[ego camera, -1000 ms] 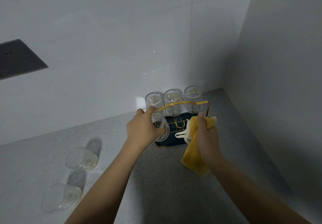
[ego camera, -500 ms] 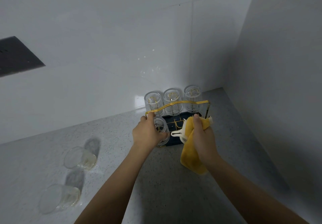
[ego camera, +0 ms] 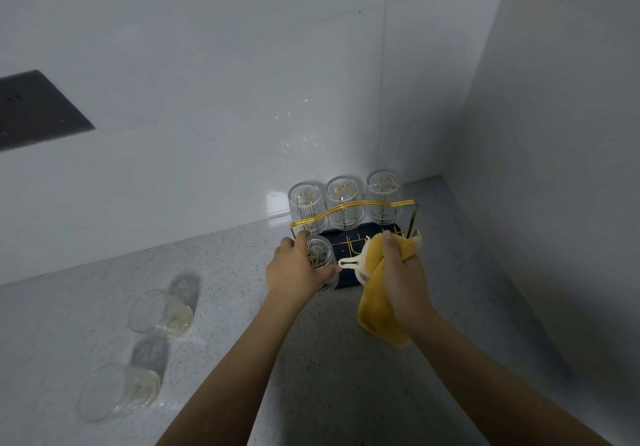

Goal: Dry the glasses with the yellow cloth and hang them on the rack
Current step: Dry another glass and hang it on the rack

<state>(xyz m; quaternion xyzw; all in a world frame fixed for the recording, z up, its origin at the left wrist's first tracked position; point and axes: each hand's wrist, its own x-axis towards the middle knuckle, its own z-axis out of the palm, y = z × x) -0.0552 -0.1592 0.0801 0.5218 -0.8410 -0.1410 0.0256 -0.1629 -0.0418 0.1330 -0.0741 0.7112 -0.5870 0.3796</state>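
- Head view is showing a grey speckled stone countertop (ego camera: 214, 307) filling the lower frame.
- Dark rectangular rack with a gold wire frame (ego camera: 353, 208) is sitting right of centre, carrying three ribbed clear glasses (ego camera: 343, 208) upside down along its far row.
- Yellow cloth with a white loop (ego camera: 375, 293) is hanging bunched from the right hand (ego camera: 403, 272), whose fingers are curling tightly round it, just beside the rack's near edge.
- Left hand (ego camera: 294, 272) is wrapping its fingers round a fourth ribbed glass (ego camera: 320, 258) at the rack's near left corner.
- Two smooth clear glasses (ego camera: 161, 314) are lying on their sides at lower left.
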